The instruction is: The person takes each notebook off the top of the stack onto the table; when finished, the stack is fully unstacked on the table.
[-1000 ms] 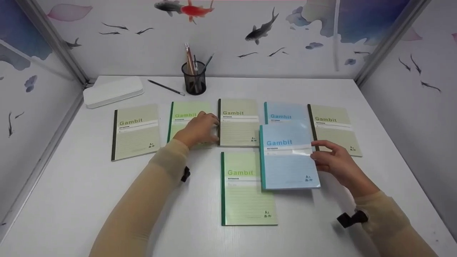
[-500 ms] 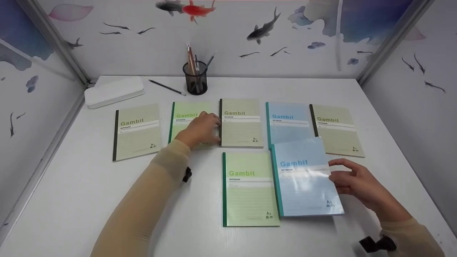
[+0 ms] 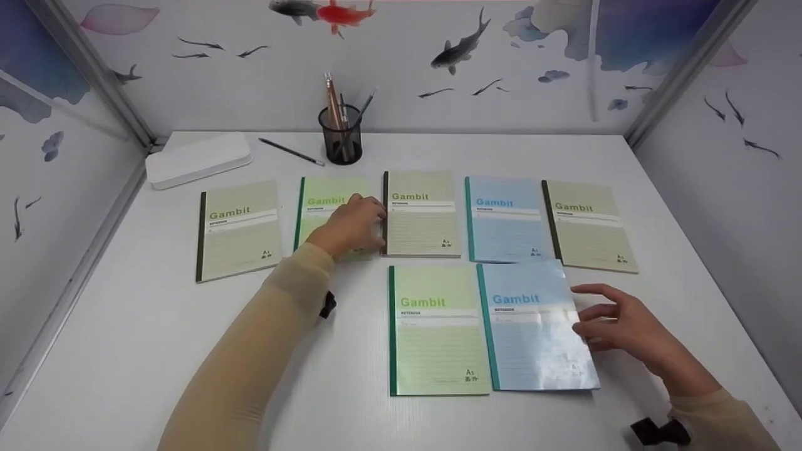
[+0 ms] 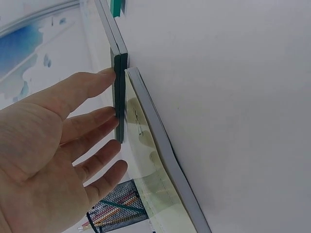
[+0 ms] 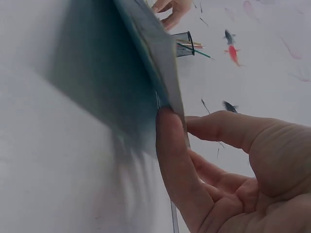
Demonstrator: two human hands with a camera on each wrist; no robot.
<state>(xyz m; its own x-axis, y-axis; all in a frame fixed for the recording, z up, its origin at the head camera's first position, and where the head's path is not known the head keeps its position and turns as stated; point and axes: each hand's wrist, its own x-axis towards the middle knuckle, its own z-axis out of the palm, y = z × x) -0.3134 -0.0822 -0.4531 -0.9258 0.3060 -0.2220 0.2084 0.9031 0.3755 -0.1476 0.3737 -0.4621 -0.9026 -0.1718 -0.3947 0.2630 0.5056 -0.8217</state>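
Observation:
My right hand [image 3: 633, 329] pinches the right edge of a blue Gambit notebook [image 3: 532, 341], fingers below and thumb above in the right wrist view, where that edge is raised off the table. To its left lies a green notebook [image 3: 438, 351], close along the blue one's spine. At the dark spine of the middle tan notebook [image 3: 426, 228], my left hand [image 3: 348, 225] rests its fingertips; in the left wrist view the fingers [image 4: 99, 119] are loosely extended against that edge, which shows two layers. The left hand partly covers another green notebook [image 3: 322, 191].
The back row also has tan notebooks at the left [image 3: 241, 232] and right [image 3: 589, 228], and a blue notebook [image 3: 507, 232]. Behind stand a mesh pen cup [image 3: 341, 144] with pencils, a loose pencil [image 3: 291, 152] and a white case [image 3: 200, 163]. Printed walls surround the table.
The right hand has brought the blue notebook down and toward the front right, from over the back blue and front green notebooks to beside the green one. The left hand has stayed put.

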